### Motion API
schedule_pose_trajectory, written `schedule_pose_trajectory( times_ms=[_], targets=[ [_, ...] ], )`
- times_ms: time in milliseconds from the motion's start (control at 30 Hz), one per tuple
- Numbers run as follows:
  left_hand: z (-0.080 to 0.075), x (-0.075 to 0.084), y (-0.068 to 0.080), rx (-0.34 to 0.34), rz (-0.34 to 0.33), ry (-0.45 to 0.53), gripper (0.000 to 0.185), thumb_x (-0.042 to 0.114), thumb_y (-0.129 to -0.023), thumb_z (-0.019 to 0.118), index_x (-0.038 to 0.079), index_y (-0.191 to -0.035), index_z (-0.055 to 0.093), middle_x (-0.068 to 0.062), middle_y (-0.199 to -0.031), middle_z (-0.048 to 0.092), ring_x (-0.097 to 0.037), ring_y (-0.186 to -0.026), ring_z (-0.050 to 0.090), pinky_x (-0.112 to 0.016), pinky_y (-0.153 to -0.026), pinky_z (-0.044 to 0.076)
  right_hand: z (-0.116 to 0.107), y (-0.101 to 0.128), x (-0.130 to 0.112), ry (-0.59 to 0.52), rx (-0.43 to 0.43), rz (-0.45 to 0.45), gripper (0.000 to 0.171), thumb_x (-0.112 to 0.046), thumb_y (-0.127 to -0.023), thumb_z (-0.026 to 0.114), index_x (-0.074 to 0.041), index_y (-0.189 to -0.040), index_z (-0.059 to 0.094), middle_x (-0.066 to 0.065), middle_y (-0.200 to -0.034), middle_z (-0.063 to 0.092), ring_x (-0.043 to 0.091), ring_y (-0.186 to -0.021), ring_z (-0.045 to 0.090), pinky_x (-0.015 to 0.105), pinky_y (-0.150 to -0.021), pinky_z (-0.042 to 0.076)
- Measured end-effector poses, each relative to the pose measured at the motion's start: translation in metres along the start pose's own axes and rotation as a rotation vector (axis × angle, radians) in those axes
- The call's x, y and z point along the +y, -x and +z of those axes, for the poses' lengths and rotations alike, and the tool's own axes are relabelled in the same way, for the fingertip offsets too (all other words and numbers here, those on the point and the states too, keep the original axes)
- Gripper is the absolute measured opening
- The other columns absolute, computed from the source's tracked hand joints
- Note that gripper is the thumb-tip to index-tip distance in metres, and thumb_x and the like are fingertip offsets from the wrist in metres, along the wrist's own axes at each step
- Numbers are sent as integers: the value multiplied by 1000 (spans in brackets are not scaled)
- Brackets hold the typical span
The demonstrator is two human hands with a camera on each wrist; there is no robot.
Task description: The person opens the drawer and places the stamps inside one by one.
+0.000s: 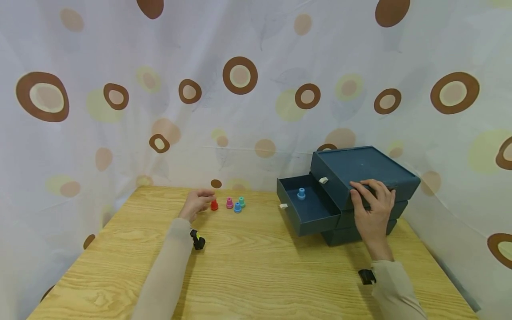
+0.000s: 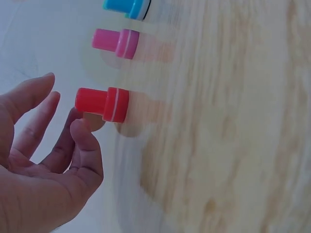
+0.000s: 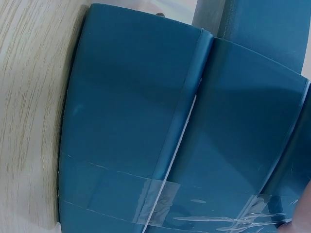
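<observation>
My left hand reaches to a small red stamp standing on the table. In the left wrist view its fingers are loosely bent beside the red stamp, apart from one another and not closed round it. A pink stamp, a blue stamp and a teal stamp stand to the right of it. My right hand rests on the top front edge of a dark blue drawer unit. One drawer is pulled out to the left, with another blue stamp inside.
Small white tabs stick out from the drawer fronts. Clear tape runs across the unit's side. A patterned curtain hangs behind the wooden table.
</observation>
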State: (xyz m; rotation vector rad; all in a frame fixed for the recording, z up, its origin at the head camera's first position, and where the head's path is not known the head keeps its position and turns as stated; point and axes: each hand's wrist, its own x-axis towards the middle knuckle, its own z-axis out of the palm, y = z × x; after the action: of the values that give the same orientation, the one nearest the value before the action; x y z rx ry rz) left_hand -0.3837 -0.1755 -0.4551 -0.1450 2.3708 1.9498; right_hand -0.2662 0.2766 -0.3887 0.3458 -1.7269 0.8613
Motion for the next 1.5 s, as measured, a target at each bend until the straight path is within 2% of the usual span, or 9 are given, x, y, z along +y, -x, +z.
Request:
schedule_pose_trajectory(
  times_ms=[133,267,433,633,833,1033,1333,1500],
  targets=[
    [1,-2,1,-21,-29,-13,40,11,-96,63,-1,-133,58,-16,-132,61,-17,-90,56,-28,-73,48,1,0,0,-2,3,0,14,0,-87,70,2,-99,75,29,-108,61,45,-116,49,67,-115,-2],
    [2,-5,-2,-37,-66,-14,41,9,-95,64,0,-134,57,-17,-134,59,-18,-96,59,-26,-71,51,1,1,4,-2,2,-2,14,-1,-87,70,2,-99,75,29,-108,61,45,-116,49,67,-116,-2],
    [2,-8,-5,-57,-94,-33,43,9,-95,63,2,-137,56,-17,-139,55,-21,-107,59,-26,-76,52,1,3,10,2,-4,-1,14,-3,-87,71,0,-100,76,28,-109,62,44,-118,49,67,-116,-2],
    [4,-6,-5,-75,-123,-42,44,8,-95,62,2,-138,54,-16,-142,52,-19,-108,58,-26,-79,51,1,2,6,2,-2,-3,14,-3,-87,70,1,-100,76,28,-109,62,45,-118,49,67,-116,-2],
    [5,-4,-5,-76,-141,-62,42,7,-95,61,2,-137,56,-17,-143,51,-21,-111,57,-26,-79,52,0,0,-2,1,2,0,13,-1,-88,70,3,-99,75,29,-108,61,46,-117,48,68,-115,-1],
    [5,-6,-6,-68,-145,-61,39,5,-94,63,-1,-133,58,-18,-138,54,-23,-109,59,-26,-77,54,0,2,8,5,-6,-8,15,-1,-86,71,1,-100,75,28,-109,62,45,-116,49,68,-115,-2],
    [4,-4,-5,-64,-150,-77,39,7,-94,65,0,-132,60,-17,-135,58,-22,-110,59,-31,-86,54,-2,4,15,10,-26,1,17,-14,-91,70,-5,-104,77,22,-113,62,36,-122,49,61,-118,-1],
    [1,-4,-4,-77,-156,-58,43,10,-94,65,2,-135,57,-16,-138,55,-19,-108,59,-28,-83,54,-2,5,14,17,-32,0,18,-17,-92,69,-7,-105,77,20,-113,63,34,-122,49,59,-119,-1]
  ],
)
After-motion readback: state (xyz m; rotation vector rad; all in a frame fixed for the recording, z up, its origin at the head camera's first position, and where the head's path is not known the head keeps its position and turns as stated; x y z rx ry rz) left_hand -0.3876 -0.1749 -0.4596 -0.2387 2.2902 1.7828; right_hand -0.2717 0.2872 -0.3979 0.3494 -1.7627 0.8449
